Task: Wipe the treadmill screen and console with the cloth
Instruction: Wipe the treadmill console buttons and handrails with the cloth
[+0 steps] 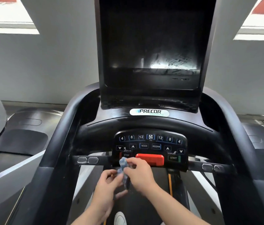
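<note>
The fingers of the right hand are curled round the upper part of a crumpled blue cloth, pinching it just below the button panel. The left hand grasps the lower part of the same cloth between thumb and fingertips, so the cloth hangs bunched between the two hands, its top edge seemingly level with the STOP button, though motion blur makes contact hard to judge. Just right of the hands sits the red safety bar, with the START button beyond it. Above, the console carries a Precor badge. The dark treadmill screen stands upright over it, with streaky smears across its lower right part.
</note>
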Motion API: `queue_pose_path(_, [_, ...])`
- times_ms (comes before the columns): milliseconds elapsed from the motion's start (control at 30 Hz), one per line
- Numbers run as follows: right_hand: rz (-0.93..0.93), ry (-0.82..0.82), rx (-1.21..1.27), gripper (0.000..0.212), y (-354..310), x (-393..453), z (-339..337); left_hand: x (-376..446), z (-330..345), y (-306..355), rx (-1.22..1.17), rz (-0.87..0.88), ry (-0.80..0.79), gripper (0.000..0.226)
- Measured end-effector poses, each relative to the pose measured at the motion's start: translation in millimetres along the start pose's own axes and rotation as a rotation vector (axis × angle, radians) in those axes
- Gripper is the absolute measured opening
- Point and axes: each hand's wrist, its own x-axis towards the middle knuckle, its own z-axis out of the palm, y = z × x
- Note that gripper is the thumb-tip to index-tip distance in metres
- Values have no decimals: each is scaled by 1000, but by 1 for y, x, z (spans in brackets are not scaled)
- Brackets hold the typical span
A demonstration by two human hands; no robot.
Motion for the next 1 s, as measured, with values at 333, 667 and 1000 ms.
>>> queue_pose_path(333, [213,-130,153,21,32,-44,-30,40,-9,31,707,669,351,32])
queue_pose_path(667, [265,-140,151,15,40,-47,-36,57,19,-6,1095,970,383,36])
queue_pose_path(1000, [284,-81,127,14,58,-56,-71,14,65,-28,573,453,303,22])
